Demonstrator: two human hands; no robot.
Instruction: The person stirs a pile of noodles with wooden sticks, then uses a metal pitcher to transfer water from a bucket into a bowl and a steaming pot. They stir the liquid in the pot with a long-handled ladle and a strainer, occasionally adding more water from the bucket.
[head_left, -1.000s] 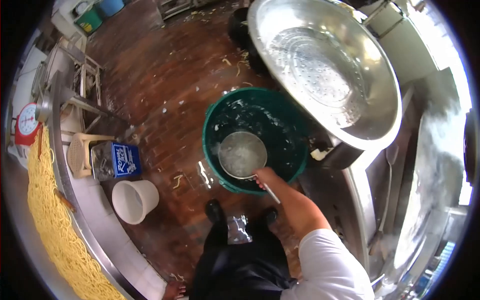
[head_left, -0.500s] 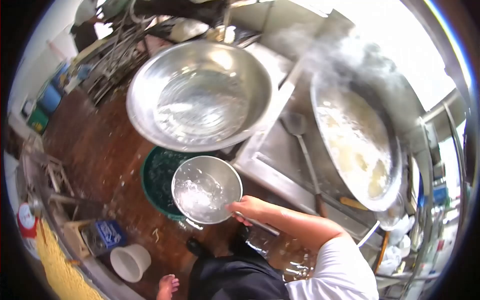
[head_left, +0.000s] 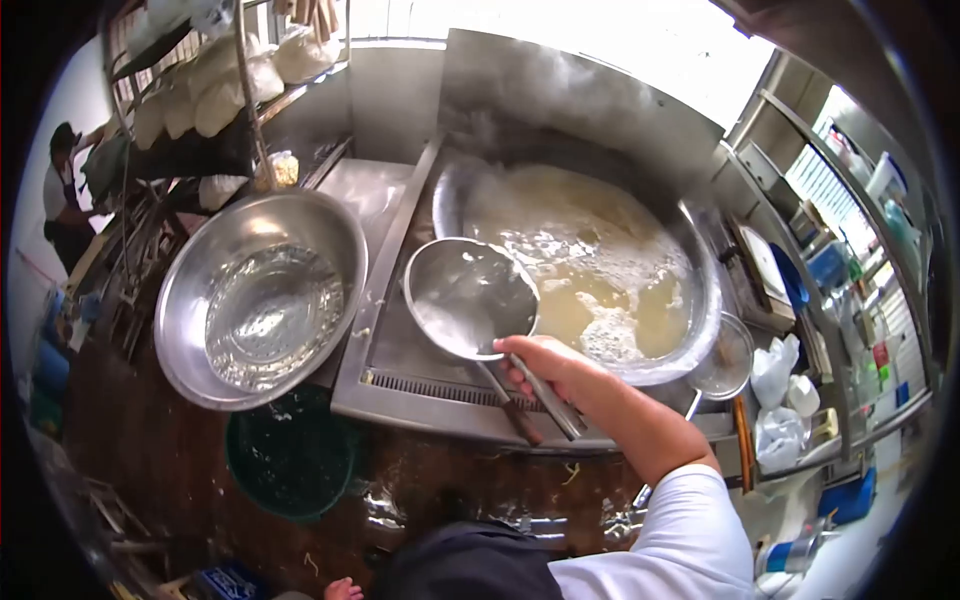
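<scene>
My right hand is closed around the handle of a large round metal dipper. Its wide bowl is over the metal stove top, at the near left rim of a big steaming wok. Cloudy liquid with white foam bubbles in the wok. Partly under the dipper, a long-handled spatula lies on the stove top. At the bottom edge shows only part of my left hand, low by my body; its fingers look loosely open and no object shows in them.
Left of the stove stands a wide metal basin with water in it, and below it a green tub. A mesh strainer rests right of the wok. Shelving lines the right side. Another person stands far left. The floor is wet.
My view has swung right and up toward the stove. The dipper, held over the green tub before, is now over the stove top beside the wok. My left hand shows less.
</scene>
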